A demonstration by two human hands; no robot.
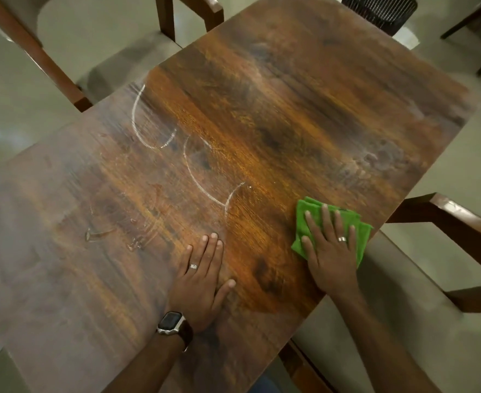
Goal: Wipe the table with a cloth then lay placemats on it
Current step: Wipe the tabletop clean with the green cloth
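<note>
Table [262,114] wood, smeared w/ arcs; right hand [331,251] fingers flat on green cloth [304,219]; left hand [202,282] flat.

Bare forearms, left wristwatch [174,324], two finger rings [193,266]

Dim, warm light; soft, warped edges

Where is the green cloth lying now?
In the head view, the green cloth lies on the table near its right edge, flat under the right hand.
</note>
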